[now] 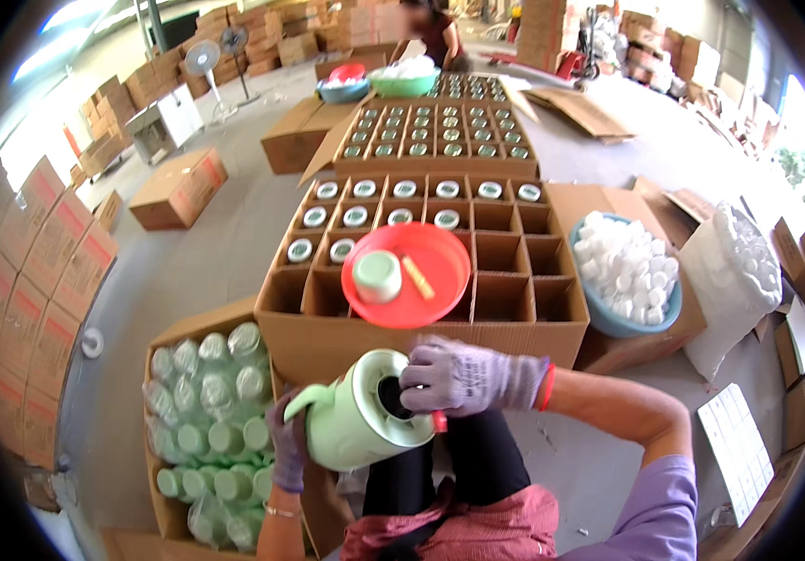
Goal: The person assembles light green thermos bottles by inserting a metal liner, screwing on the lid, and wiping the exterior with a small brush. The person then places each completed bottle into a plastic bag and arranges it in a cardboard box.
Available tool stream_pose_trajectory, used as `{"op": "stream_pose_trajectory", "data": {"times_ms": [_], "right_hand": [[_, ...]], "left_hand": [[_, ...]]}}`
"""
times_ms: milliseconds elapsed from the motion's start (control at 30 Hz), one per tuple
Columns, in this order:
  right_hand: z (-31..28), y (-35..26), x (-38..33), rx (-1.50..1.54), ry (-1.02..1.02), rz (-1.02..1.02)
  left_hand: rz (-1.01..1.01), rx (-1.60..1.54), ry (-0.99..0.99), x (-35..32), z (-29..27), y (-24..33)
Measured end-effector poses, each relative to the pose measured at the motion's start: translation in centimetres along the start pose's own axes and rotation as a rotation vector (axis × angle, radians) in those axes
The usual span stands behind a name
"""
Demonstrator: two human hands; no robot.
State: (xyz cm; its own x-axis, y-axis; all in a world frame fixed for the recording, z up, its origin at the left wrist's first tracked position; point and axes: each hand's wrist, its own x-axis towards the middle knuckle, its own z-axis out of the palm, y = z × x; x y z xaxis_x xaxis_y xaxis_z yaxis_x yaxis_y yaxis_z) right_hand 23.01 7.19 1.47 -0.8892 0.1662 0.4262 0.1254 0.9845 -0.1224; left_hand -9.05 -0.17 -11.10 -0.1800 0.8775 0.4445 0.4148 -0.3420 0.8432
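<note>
Left hand (287, 439), in a purple-grey knit glove, rises from the lower edge with the forearm nearly vertical and a thin bracelet at the wrist; its fingers curl upward in a closed grasp, the palm turned toward the midline. Right hand (459, 376), gloved alike, lies palm down with the fingers (418, 379) bent and pointing to the person's left. A red band circles the right wrist. The bare right forearm runs almost level from the hand, the elbow bent sharply, the upper arm in a lilac sleeve.
</note>
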Motion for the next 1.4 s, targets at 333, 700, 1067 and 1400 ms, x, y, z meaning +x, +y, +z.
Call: {"op": "stream_pose_trajectory", "data": {"times_ms": [333,700,1067,1400], "right_hand": [[-0.6,5.0,0.9,-0.028,-0.036,0.436],[1.6,19.7,-6.3,-0.606,-0.484,0.714],[-5.0,13.4,-29.8,-0.56,0.116,1.553],[-6.3,7.9,-21.8,-0.639,0.335,1.03]], "left_hand": [[-0.276,0.004,-0.131,1.0,-0.6,7.2],[-0.356,0.182,-0.857,3.9,-1.9,10.6],[-0.768,-0.666,-0.395,-5.1,2.4,5.9],[-0.785,-1.134,0.169,-4.2,8.0,12.6]]}}
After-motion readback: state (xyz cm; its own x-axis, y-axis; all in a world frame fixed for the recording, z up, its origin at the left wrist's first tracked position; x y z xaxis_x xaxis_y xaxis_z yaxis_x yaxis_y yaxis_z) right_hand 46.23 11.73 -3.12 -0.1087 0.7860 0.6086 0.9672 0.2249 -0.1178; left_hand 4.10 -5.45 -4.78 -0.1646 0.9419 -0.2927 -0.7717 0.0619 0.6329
